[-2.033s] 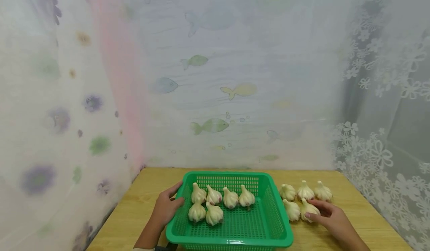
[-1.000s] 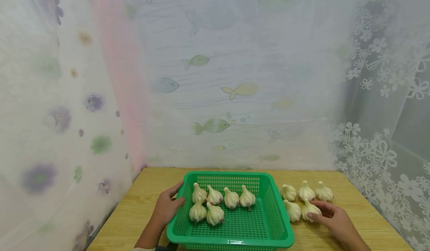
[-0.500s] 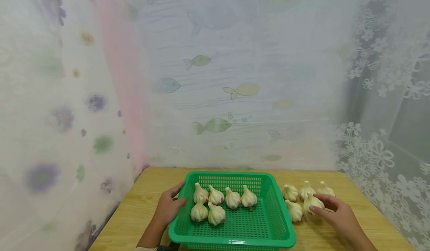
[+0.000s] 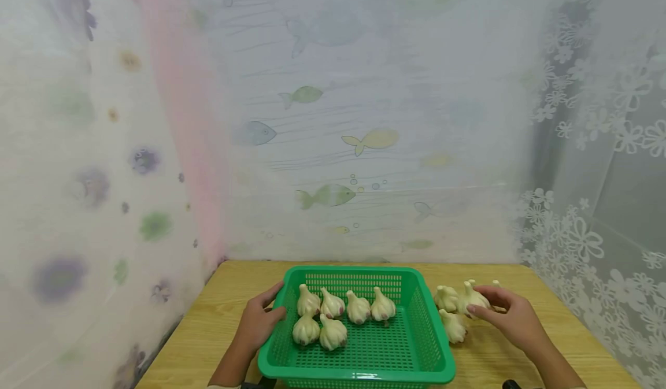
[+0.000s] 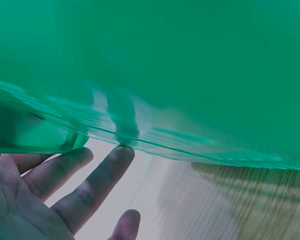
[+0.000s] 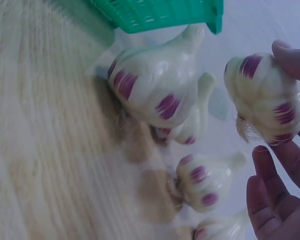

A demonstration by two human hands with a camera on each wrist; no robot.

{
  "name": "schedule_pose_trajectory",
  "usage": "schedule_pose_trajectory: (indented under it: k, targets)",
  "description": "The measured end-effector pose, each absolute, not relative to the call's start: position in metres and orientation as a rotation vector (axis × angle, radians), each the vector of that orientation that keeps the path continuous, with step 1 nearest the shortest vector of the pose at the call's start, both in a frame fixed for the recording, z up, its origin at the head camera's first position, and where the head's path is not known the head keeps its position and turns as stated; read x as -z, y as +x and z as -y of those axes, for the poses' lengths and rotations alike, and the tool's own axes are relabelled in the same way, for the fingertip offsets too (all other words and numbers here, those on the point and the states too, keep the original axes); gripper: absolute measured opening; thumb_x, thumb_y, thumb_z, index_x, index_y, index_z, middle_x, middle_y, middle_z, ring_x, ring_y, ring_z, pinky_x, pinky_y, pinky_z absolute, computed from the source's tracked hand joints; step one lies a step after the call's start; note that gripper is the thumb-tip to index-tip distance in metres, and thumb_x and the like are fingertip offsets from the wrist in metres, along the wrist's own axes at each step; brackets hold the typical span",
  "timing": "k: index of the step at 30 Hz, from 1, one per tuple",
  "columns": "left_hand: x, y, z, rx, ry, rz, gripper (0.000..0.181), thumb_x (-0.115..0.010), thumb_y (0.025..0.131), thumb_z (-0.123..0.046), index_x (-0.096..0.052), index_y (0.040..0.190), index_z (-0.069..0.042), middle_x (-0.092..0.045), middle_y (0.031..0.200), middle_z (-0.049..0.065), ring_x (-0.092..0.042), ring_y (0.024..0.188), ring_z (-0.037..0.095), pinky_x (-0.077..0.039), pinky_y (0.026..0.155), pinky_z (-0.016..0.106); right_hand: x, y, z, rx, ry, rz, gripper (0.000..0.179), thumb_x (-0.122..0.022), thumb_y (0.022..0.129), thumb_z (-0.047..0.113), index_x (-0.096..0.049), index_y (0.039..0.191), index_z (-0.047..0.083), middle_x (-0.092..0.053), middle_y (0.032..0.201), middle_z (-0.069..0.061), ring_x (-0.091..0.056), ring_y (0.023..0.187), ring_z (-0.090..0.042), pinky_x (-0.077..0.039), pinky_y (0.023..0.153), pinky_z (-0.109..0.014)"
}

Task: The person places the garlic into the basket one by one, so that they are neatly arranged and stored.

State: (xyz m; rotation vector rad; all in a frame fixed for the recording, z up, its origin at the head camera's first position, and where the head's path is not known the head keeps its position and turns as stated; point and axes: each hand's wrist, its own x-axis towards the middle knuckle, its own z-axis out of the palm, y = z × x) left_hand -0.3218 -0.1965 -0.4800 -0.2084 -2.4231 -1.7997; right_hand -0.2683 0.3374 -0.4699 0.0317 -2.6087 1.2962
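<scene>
A garlic bulb (image 6: 265, 97) with purple patches is held up off the table between the thumb and fingers of my right hand (image 4: 512, 317). In the head view this bulb partly covers others behind it. My left hand (image 4: 259, 319) holds the left side of a green plastic basket (image 4: 356, 374), its thumb over the rim. Fingers (image 5: 97, 185) of that hand touch the outer wall in the left wrist view. Several garlic bulbs (image 4: 333, 334) sit inside the basket, toward its back and left. More bulbs stand on the table right of it, one (image 4: 453, 325) close to the basket's wall.
Under everything is a wooden table (image 4: 203, 331). A pale curtain (image 4: 322, 158) printed with fish hangs behind it, with further sheets at both sides. Part of a dark object (image 4: 512, 384) shows at the bottom edge near the right forearm.
My right hand has raised the front right garlic bulb off the table and brought it away from me and slightly left. The left hand and basket stay in place.
</scene>
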Motion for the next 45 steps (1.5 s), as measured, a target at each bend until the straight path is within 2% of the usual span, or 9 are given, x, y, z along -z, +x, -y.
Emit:
schedule_pose_trajectory:
  k: [4,12,19,30,45]
  targets:
    - [0.480,-0.322,0.196,1.807,-0.206,2.427,0.072,-0.064,0.084,-0.006,-0.051,0.154,-0.014,-0.049,0.155,0.023,-0.066,0.122,0.042,-0.055,0.072,0.035,0.461,-0.272,-0.331,-1.239,0.081,2.615,0.058,-0.074,0.093,0.046,-0.064,0.141,0.016,-0.065,0.140,-0.015,-0.056,0.102,0.015,-0.057,0.080,-0.028]
    - [0.480,-0.323,0.197,1.788,-0.197,2.437,0.072,-0.064,0.083,-0.007,-0.052,0.154,-0.016,-0.050,0.155,0.021,-0.065,0.123,0.042,-0.054,0.072,0.034,0.446,-0.278,-0.319,-1.114,0.151,2.614,0.058,-0.075,0.092,0.048,-0.066,0.138,0.014,-0.069,0.133,-0.013,-0.066,0.105,-0.018,-0.056,0.076,-0.033]
    - [0.482,-0.322,0.197,1.804,-0.205,2.429,0.072,-0.064,0.084,-0.006,-0.051,0.154,-0.015,-0.049,0.156,0.022,-0.067,0.121,0.041,-0.055,0.071,0.035,0.432,-0.280,-0.309,-1.126,0.194,2.635,0.061,-0.077,0.090,0.047,-0.066,0.139,0.012,-0.068,0.133,-0.016,-0.068,0.106,-0.027,-0.058,0.071,-0.030]
    - [0.482,-0.323,0.197,1.805,-0.209,2.425,0.073,-0.064,0.084,-0.007,-0.051,0.155,-0.015,-0.049,0.156,0.022,-0.067,0.121,0.041,-0.054,0.070,0.034,0.409,-0.285,-0.291,-1.054,0.282,2.623,0.062,-0.079,0.088,0.048,-0.067,0.136,0.011,-0.069,0.131,-0.016,-0.070,0.109,-0.032,-0.059,0.077,-0.034]
    - [0.481,-0.320,0.196,1.811,-0.220,2.413,0.072,-0.064,0.084,-0.005,-0.052,0.154,-0.013,-0.049,0.155,0.024,-0.067,0.120,0.044,-0.053,0.069,0.036,0.397,-0.296,-0.265,-1.050,0.471,2.643,0.053,-0.081,0.086,0.044,-0.074,0.128,0.013,-0.072,0.127,-0.014,-0.074,0.101,-0.027,-0.059,0.074,-0.028]
